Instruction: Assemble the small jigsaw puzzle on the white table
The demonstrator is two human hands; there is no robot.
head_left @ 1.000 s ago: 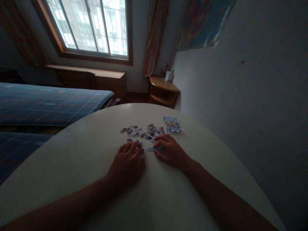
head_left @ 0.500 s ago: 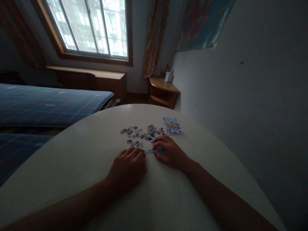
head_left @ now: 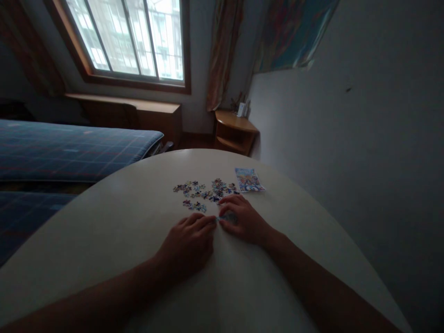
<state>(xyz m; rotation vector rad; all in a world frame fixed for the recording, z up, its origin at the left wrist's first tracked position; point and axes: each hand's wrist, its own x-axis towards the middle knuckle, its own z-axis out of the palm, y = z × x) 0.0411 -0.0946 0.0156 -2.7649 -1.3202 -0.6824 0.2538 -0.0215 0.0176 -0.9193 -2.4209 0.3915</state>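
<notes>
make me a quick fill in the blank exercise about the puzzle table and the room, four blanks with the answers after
1. The loose puzzle pieces lie to the ____ of the printed sheet.
2. Of the left hand and the right hand, the ____ one is nearer the printed sheet.
3. The far edge of the table is ____, not straight.
4. The mattress has a checked cover that is mainly ____ in colour.

Missing words: left; right; curved; blue

Blue pcs (head_left: pixel 217 218) part hidden by fingers (head_left: pixel 227 199); loose pcs' (head_left: pixel 218 186) prints too small; poster (head_left: pixel 294 32) top cut off.
</notes>
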